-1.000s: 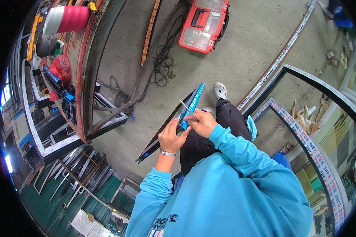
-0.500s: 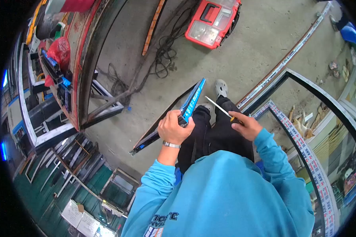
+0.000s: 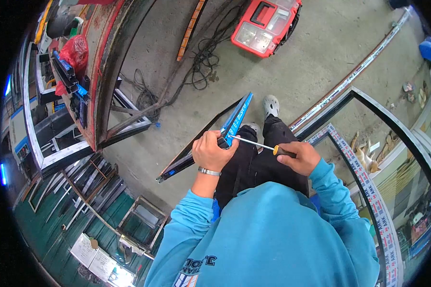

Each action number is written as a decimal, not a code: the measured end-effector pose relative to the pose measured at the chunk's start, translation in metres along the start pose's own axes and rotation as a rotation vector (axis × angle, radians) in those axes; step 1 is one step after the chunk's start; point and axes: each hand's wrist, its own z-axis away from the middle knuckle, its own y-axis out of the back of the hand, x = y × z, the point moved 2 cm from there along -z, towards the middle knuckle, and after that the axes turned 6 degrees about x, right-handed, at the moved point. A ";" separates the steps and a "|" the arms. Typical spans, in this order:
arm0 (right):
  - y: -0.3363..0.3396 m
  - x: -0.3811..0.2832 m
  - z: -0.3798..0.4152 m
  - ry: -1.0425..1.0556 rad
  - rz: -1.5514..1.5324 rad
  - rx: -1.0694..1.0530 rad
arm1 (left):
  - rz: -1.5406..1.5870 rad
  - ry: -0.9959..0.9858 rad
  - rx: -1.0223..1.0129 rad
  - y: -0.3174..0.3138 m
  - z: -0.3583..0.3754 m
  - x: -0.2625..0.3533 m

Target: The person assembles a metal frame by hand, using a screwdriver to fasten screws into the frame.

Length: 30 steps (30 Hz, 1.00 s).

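Note:
My left hand (image 3: 212,151) is closed around the near end of a dark metal profile with blue printed film (image 3: 239,115). Gripped by its dark and yellow handle, a screwdriver (image 3: 256,144) lies in my right hand (image 3: 301,158). Its shaft points left, and the tip is at the profile's end beside my left fingers; whether it touches is too small to tell. Behind my left hand, another long dark strip (image 3: 184,161) slants down to the left.
A red toolbox (image 3: 266,26) stands on the floor ahead, with black cable (image 3: 203,60) to its left. Large framed panels (image 3: 392,112) are at the right, near a lying cat (image 3: 366,155). A rusty-edged table (image 3: 98,91) stands left, above a green floor with frame pieces.
The screwdriver has swung from pointing up and left to nearly level, its tip now at the profile's end. My right hand has turned with it. The view has shifted slightly.

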 end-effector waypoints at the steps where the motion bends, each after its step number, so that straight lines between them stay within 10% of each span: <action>1: 0.001 -0.002 0.000 0.000 0.000 -0.001 | -0.002 -0.003 0.004 0.000 0.000 0.000; 30: 0.035 -0.021 -0.035 0.137 0.341 -0.030 | 0.045 -0.058 0.042 0.001 -0.007 -0.005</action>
